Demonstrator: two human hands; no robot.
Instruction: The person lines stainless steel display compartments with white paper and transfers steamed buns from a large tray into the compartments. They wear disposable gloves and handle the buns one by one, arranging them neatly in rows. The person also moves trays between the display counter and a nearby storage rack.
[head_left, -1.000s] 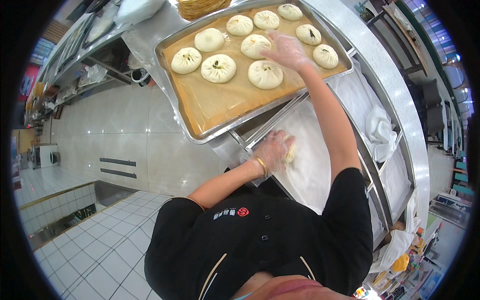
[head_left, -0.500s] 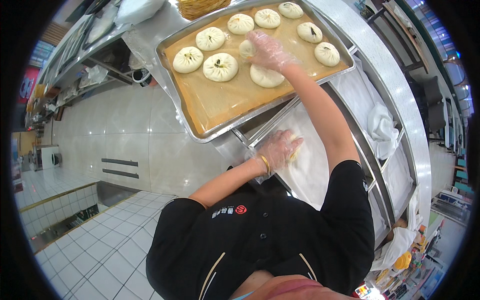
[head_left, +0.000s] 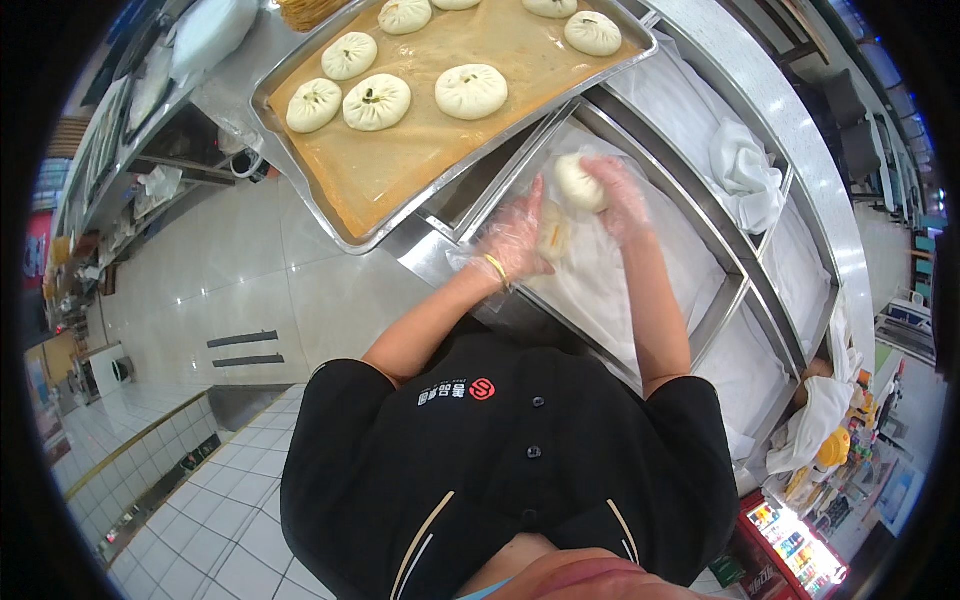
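Observation:
My right hand, in a clear plastic glove, is closed round the side of a white pleated bun. It holds the bun above a white cloth lining a metal-framed compartment. My left hand, also gloved and with a gold bracelet at the wrist, has its fingers spread at the compartment's left edge. A pale yellowish piece sits between its fingers and thumb; its kind is unclear. Beyond both hands, several buns, one of them a large bun, rest on brown paper in a metal tray.
Metal dividers separate the cloth-lined compartments. A crumpled white cloth lies in the right one. A wicker basket stands behind the tray, with plastic bags to its left. A curved counter edge bounds the right side.
My right hand has left the tray and come down over the cloth with a bun in it. My left hand has spread its fingers. The whole view has shifted, the tray now higher and further left.

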